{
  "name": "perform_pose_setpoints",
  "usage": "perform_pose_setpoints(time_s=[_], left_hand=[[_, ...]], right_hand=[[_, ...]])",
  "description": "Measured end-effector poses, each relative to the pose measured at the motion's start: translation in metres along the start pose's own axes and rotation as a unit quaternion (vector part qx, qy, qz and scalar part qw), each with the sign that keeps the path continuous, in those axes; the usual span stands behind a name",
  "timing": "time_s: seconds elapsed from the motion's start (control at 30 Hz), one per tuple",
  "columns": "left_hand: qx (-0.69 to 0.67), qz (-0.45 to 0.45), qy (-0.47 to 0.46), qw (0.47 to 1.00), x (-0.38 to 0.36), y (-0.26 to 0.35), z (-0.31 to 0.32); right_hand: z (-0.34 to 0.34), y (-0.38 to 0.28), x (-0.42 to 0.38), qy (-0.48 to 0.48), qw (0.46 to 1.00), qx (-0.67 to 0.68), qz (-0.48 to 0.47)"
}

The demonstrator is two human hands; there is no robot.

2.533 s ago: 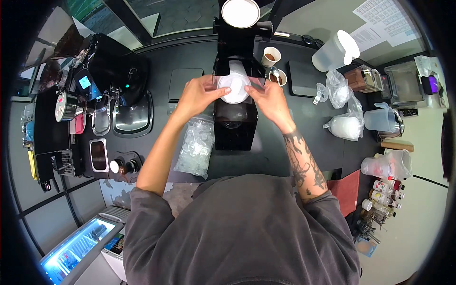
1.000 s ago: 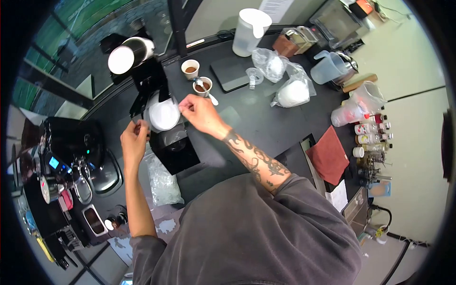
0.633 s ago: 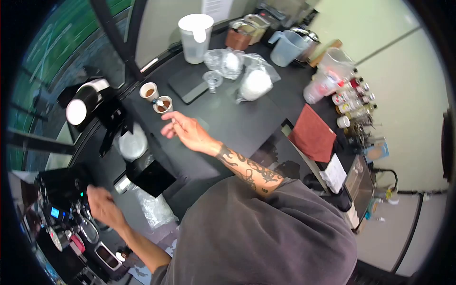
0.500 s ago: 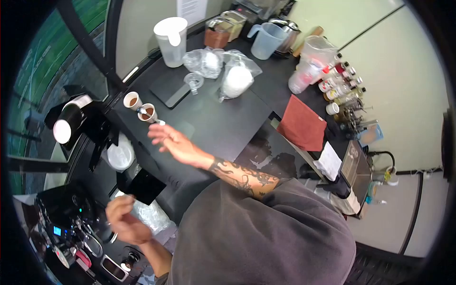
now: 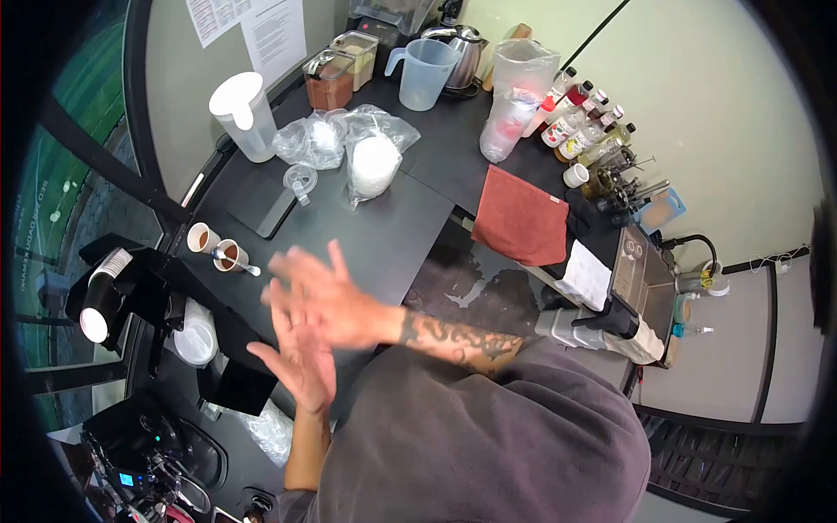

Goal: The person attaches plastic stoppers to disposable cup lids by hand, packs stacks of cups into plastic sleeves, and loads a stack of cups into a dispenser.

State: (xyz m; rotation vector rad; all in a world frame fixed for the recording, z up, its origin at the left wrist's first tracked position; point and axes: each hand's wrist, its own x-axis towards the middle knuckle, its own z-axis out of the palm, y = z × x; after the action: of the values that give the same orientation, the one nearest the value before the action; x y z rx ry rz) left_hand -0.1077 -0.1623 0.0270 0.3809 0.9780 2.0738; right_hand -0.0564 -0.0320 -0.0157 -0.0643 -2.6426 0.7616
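Observation:
My left hand (image 5: 305, 366) is raised with its palm showing and its thumb spread, empty. Just above it, my right hand (image 5: 336, 305) is open too, fingers apart and slightly smeared by motion. The two hands overlap in this view, in front of the dark counter (image 5: 349, 231). Nearest to them stand two small paper cups, one (image 5: 201, 238) with brown powder inside and the other (image 5: 231, 256) with a spoon (image 5: 237, 261) resting across its rim.
Behind the cups lie a flat black scale (image 5: 260, 205), bagged white cups (image 5: 375, 166) and a lidded pitcher (image 5: 248, 126). Farther right are a measuring jug (image 5: 427, 74), syrup bottles (image 5: 575, 122) and a red cloth (image 5: 521, 218). A coffee machine (image 5: 131, 462) stands lower left.
My left hand has moved up and right from beside the coffee machine to meet my right hand. The whole view has turned, shifting the counter items left.

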Motion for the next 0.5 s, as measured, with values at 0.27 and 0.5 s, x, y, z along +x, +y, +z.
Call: perform_pose_setpoints(time_s=[0.27, 0.5], left_hand=[[0.132, 0.051, 0.031, 0.989, -0.009, -0.037, -0.007], [0.15, 0.085, 0.005, 0.985, 0.025, -0.086, 0.063]], right_hand=[[-0.279, 0.215, -0.027, 0.288, 0.886, -0.347, 0.107], [-0.446, 0.315, -0.028, -0.054, 0.804, -0.561, 0.188]])
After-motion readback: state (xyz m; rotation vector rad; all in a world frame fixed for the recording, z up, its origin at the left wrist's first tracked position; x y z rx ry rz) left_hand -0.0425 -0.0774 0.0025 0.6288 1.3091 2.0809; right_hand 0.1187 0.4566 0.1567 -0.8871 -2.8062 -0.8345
